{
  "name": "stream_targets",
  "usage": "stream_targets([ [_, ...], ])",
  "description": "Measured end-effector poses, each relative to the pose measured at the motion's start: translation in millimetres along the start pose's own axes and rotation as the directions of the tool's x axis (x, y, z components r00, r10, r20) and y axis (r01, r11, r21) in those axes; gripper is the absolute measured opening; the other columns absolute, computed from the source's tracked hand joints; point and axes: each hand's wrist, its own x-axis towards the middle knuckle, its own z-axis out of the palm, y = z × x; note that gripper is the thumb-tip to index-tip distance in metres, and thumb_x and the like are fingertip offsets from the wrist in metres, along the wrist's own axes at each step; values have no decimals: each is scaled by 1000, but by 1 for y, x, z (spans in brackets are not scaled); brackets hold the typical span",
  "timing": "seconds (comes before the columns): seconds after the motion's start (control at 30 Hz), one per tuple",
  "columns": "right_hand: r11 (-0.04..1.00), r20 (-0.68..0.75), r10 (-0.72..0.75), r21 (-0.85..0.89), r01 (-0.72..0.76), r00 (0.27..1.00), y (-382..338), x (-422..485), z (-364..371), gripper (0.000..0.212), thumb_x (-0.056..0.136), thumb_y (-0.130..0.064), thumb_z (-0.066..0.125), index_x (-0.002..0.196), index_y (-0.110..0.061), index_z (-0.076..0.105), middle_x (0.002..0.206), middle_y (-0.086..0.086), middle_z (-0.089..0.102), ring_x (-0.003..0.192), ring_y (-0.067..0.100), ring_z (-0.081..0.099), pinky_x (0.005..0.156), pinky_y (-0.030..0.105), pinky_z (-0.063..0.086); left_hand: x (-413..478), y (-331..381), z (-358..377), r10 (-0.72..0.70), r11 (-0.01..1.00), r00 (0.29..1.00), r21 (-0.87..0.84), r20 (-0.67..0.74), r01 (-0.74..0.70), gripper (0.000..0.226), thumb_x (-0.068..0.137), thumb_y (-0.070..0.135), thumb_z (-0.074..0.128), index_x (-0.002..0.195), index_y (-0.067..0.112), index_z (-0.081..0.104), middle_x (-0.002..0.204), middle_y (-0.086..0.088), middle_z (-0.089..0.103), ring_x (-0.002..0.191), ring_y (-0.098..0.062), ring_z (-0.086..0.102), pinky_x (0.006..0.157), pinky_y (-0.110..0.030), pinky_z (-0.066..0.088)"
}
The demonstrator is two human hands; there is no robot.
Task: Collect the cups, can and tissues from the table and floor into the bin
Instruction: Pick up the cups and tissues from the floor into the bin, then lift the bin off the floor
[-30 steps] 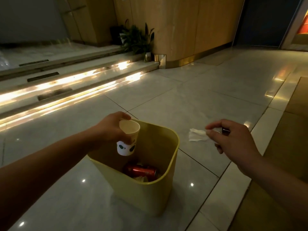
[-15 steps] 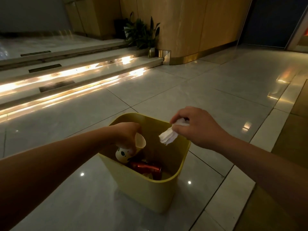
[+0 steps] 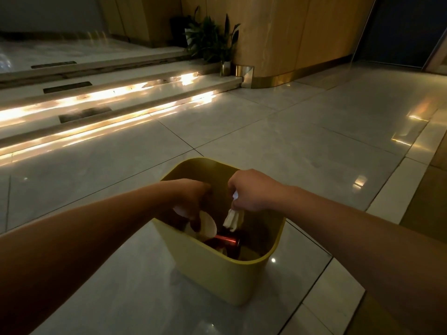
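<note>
A yellow bin (image 3: 217, 274) stands on the tiled floor below me. A red can (image 3: 226, 240) lies on its side at the bottom. My left hand (image 3: 193, 197) is down inside the bin's opening and holds a white paper cup (image 3: 208, 223), tipped so its mouth faces sideways. My right hand (image 3: 251, 189) hovers over the bin's right half, pinching a white tissue (image 3: 232, 217) that hangs down into the bin above the can.
Lit steps (image 3: 101, 102) run along the left. A potted plant (image 3: 212, 42) stands beside a curved wooden wall (image 3: 290, 37) at the back. Glossy floor tiles (image 3: 290, 131) surround the bin; a darker wooden strip (image 3: 433, 189) lies at the right.
Both hands have gone lower into the bin. The cup has tipped further and sunk toward the can. The tissue, first picked off the floor, now hangs inside the bin.
</note>
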Motion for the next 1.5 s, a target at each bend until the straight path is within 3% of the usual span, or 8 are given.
stream_targets([
  [0.17,1000,28,1,2,-1,1000,3,5,1,25,85,-20,70,108,-10,73,110,7,71,100,25,65,80,34,53,-9,-21,-5,-18,989,959,-143,-283,-24,67,79,25,73,139,19,45,128,-4,56,115,-23,53,86,-30,45],
  [0.33,998,123,55,-45,-50,991,0,21,11,17,84,-21,71,93,-7,72,86,8,70,72,22,64,51,25,43,-20,-50,-3,-47,996,771,-87,-636,-10,52,84,34,65,133,23,51,127,-7,55,116,-25,47,92,-38,41],
  [0.53,997,238,75,5,-79,968,2,29,22,19,85,-20,73,100,-8,72,90,9,71,79,22,71,57,27,54,-10,-54,16,-180,966,805,-255,-566,37,79,80,35,70,146,22,29,147,-12,30,129,-31,38,96,-41,44],
  [0.67,995,267,87,31,-99,960,5,28,23,22,86,-22,72,102,-7,71,92,9,70,79,21,70,54,24,50,-6,-54,24,-221,937,835,-347,-503,39,82,82,35,69,149,20,23,145,-13,33,124,-30,46,92,-36,45],
  [0.8,998,378,66,-4,-69,923,5,24,24,37,86,-37,70,115,-13,66,103,6,69,92,23,67,75,33,58,-4,-55,28,-231,941,826,-334,-514,55,83,83,35,67,149,20,20,139,-14,43,121,-29,49,91,-37,44],
  [1.1,996,-64,37,83,-32,997,19,-13,1,25,89,-30,67,109,-15,70,103,0,69,95,17,63,77,31,51,-1,-55,31,-262,938,812,-334,-522,87,80,84,34,65,149,18,21,136,-14,46,118,-31,51,91,-40,45],
  [1.3,989,-477,74,149,-2,876,52,-62,6,10,87,-16,66,95,-18,73,87,-4,64,78,11,58,71,24,46,1,-59,24,-317,922,784,-368,-534,122,66,87,22,57,146,16,29,132,-17,55,117,-34,54,92,-42,45],
  [1.5,885,-360,423,359,-295,832,72,-79,22,32,83,-43,70,108,-24,62,80,-3,58,65,11,54,56,25,43,2,-63,13,-391,878,769,-456,-506,146,36,94,14,43,126,10,59,119,-14,65,99,-29,62,74,-34,46],
])
